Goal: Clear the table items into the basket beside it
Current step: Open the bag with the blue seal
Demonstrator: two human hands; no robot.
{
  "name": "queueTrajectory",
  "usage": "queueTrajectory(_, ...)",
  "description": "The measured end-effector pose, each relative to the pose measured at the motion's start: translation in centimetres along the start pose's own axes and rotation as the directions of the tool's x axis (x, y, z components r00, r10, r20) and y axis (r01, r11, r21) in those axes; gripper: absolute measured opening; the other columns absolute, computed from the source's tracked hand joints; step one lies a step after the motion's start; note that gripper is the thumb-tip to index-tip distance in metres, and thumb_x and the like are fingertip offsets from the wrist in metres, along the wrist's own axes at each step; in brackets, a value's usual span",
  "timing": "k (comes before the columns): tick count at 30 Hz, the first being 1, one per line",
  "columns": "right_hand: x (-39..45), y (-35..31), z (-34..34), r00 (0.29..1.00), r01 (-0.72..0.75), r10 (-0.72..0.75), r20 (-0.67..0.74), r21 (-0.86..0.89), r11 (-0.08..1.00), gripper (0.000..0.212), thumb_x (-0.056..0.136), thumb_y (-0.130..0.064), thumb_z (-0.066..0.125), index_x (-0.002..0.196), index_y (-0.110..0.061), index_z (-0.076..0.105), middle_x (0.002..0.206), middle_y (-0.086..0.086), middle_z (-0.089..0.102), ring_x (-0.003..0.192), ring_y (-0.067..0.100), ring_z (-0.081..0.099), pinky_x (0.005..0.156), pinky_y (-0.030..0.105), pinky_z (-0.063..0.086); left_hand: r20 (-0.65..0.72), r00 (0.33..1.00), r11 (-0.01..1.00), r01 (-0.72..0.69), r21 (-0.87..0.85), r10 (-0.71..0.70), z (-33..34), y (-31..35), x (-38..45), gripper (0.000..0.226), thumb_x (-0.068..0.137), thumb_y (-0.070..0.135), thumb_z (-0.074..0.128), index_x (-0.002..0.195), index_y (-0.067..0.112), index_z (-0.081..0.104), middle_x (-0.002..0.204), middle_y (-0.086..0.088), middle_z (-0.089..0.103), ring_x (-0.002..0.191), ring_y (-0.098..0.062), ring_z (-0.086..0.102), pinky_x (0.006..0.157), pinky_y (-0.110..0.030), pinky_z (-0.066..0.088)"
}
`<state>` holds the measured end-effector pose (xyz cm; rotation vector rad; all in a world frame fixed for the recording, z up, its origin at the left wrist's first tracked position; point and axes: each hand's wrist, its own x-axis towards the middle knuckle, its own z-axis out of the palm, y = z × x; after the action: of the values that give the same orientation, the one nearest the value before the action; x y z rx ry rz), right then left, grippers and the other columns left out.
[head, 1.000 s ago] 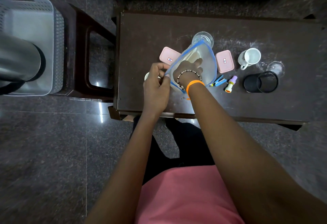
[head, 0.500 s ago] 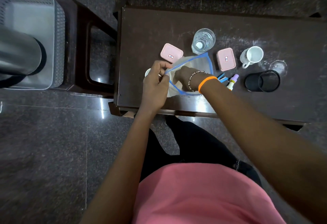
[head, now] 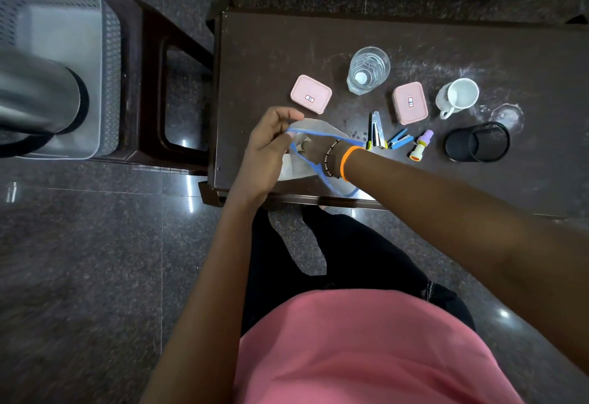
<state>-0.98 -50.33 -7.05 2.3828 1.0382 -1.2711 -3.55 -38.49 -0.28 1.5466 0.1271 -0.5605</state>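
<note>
A clear zip bag (head: 314,131) with a blue rim lies at the front left of the dark table (head: 271,49). My left hand (head: 271,148) pinches the bag's rim and holds its mouth apart. My right hand (head: 314,151) reaches inside the bag up to the wrist; its fingers are hidden, so what they hold cannot be seen. On the table stand two pink lidded boxes (head: 310,93) (head: 410,102), a drinking glass (head: 368,69), a white mug (head: 457,96), a nail clipper (head: 376,130), a blue clip (head: 400,139) and a purple marker (head: 421,144). The grey basket (head: 63,30) is at the far left.
A black mesh cup (head: 478,142) lies on its side at the right, with a clear glass lid (head: 507,115) behind it. A dark stool (head: 153,84) carries the basket. A metal cylinder (head: 35,97) lies inside the basket.
The bag has dropped from upright to low on the table's front edge. My right hand has gone deeper into it. The nail clipper and glass are uncovered now.
</note>
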Motion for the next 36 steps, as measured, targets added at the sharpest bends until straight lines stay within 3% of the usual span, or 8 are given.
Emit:
queueTrajectory(2,-0.3,-1.0,0.3,0.989,-0.135,0.147,-0.032,0.241,0.961,0.042,0.094,-0.015,0.042,0.134,-0.003,0.039,0.143,0.016,0.041,0.134,0.032,0.037,0.11,0.039,0.03,-0.003,1.0,0.999,0.011,-0.031,-0.011,-0.4,0.0,-0.1,0.025,0.079,0.001,0.039,0.096,0.015,0.052,0.088,-0.012,0.051,0.063,0.005,0.05,0.06,-0.007,0.039)
queueTrajectory(14,-0.1,-2.0,-0.7,0.982,-0.183,0.178,0.056,0.48,0.858,0.034,0.095,-0.021,0.04,0.124,-0.01,0.052,0.129,0.012,0.057,0.12,0.031,0.053,0.099,0.042,0.042,-0.059,0.998,0.993,0.013,-0.121,-0.02,-2.0,-0.1,-1.1,0.026,0.082,-0.002,0.037,0.095,0.015,0.051,0.077,0.005,0.059,0.056,0.005,0.052,0.057,-0.008,0.041)
queueTrajectory(17,-1.2,-2.1,-1.8,0.969,-0.07,0.178,-0.169,0.506,0.859,0.024,0.092,-0.013,0.042,0.111,-0.012,0.057,0.109,0.013,0.063,0.104,0.033,0.06,0.084,0.039,0.049,-0.061,0.998,0.995,0.024,-0.094,-0.03,-2.4,-0.2,-1.0,0.025,0.081,-0.001,0.038,0.094,0.016,0.052,0.074,0.008,0.059,0.054,0.005,0.051,0.056,-0.008,0.041)
queueTrajectory(20,-2.6,-2.9,-2.2,0.807,0.032,0.306,-0.506,0.554,0.832,0.02,0.08,-0.024,0.03,0.062,-0.027,0.038,0.065,-0.005,0.043,0.067,0.026,0.057,0.062,0.035,0.045,-0.049,0.998,0.996,0.03,-0.082,-0.034,-2.3,-0.3,-0.9,0.024,0.079,0.002,0.04,0.093,0.017,0.052,0.068,0.016,0.059,0.056,0.005,0.051,0.058,-0.008,0.041)
queueTrajectory(24,-2.1,-2.9,-2.5,0.897,0.017,0.252,-0.363,0.597,0.802,0.007,0.088,-0.011,0.043,0.082,-0.014,0.046,0.076,0.002,0.04,0.077,0.028,0.05,0.068,0.034,0.037,-0.008,0.999,0.997,0.044,-0.061,-0.044,-2.3,-0.2,-0.7,0.025,0.087,-0.008,0.036,0.095,0.013,0.048,0.065,0.019,0.061,0.059,0.005,0.054,0.059,-0.008,0.042)
queueTrajectory(29,-1.5,-2.5,-3.4,0.963,-0.052,0.214,-0.165,0.663,0.747,0.043,0.091,-0.009,0.044,0.061,-0.027,0.02,0.063,-0.009,0.019,0.071,0.019,0.034,0.05,0.024,0.022,0.038,0.998,0.995,0.06,-0.075,-0.058,-2.7,-0.1,-0.9,0.029,0.086,-0.01,0.033,0.097,0.014,0.046,0.069,0.02,0.063,0.056,0.005,0.054,0.06,-0.01,0.043)
queueTrajectory(32,-1.2,-2.8,-3.2,0.942,-0.009,0.247,-0.226,0.721,0.693,0.009,0.089,-0.007,0.046,0.09,-0.016,0.044,0.072,-0.006,0.04,0.084,0.023,0.046,0.065,0.026,0.032,-0.02,0.998,0.992,0.062,-0.106,-0.065,-3.3,-0.4,-1.1,0.026,0.082,0.001,0.038,0.096,0.019,0.049,0.076,0.014,0.06,0.057,0.004,0.052,0.063,-0.013,0.042)
queueTrajectory(36,-1.2,-3.1,-2.9,0.98,0.014,0.139,-0.144,0.743,0.67,0.024,0.089,-0.002,0.048,0.113,-0.007,0.051,0.084,0.003,0.048,0.093,0.022,0.043,0.075,0.026,0.046,-0.024,0.995,0.984,0.09,-0.151,-0.094,-3.6,-0.5,-1.2,0.029,0.08,-0.002,0.038,0.095,0.02,0.05,0.072,0.01,0.056,0.055,0.002,0.049,0.061,-0.013,0.04)
